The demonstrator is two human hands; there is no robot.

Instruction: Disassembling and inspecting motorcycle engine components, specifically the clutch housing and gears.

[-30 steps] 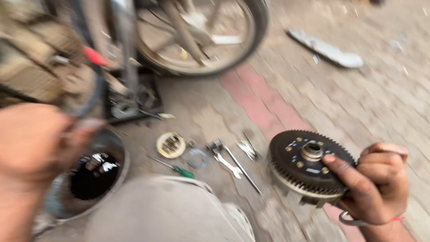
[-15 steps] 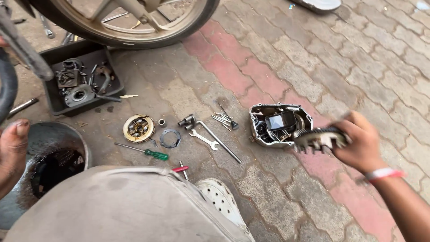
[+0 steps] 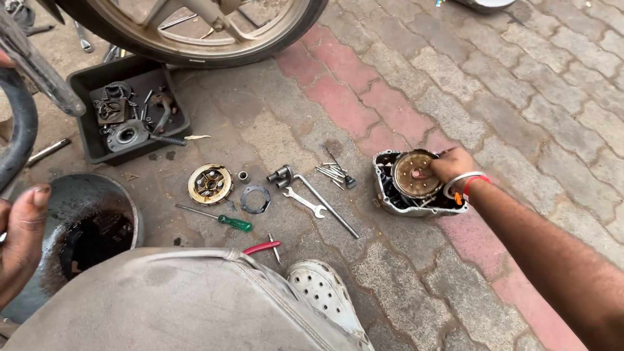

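Clutch drum (image 3: 416, 174) under right hand (image 3: 453, 165) inside engine cover (image 3: 390, 198)

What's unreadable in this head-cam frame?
- Right hand: fingers lie on the round clutch part; grip hidden by the hand itself.
- Metal cover: inside blocked by that part.
- Left hand: cut off by the left edge.
- Black tray: small parts too cluttered to identify.
- Basin: contents dark, unclear.

Your right hand (image 3: 452, 166) rests on the clutch assembly (image 3: 416, 174), which sits in the engine cover (image 3: 398, 201) at right. Left of it lie bolts (image 3: 331, 172), a spanner (image 3: 305, 202) and a clutch plate (image 3: 209, 184) (screwdriver (image 3: 218, 219) just below). The parts tray (image 3: 88, 149) sits behind, beneath the wheel (image 3: 195, 32).
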